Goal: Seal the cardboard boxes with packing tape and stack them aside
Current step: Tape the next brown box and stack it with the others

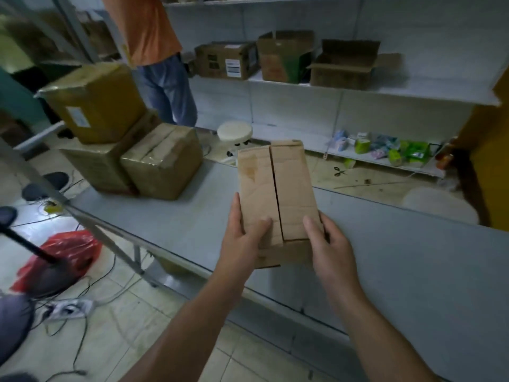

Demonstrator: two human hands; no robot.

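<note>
Cardboard box (278, 188), its 2 top flaps closed but untaped, sits above the grey table (413, 257), left hand (242, 238) and right hand (327, 241) grasping its near end.

One wide-angle camera rides on the person's head, facing forward and tilted steeply down. Two bare forearms rise from the bottom edge to the frame's centre. There the left hand (242, 239) and right hand (333, 244) grip a narrow brown cardboard box (275, 188), the nearest object to the lens. A long grey table (413, 260) runs diagonally from centre left to the right edge, close beneath the camera. White metal wall shelving (297, 106) spans the upper right, farther away, and pale tiled floor (124, 326) fills the lower left. Straight edges bow toward the corners (the wide lens shows there). This is the only view.
</note>
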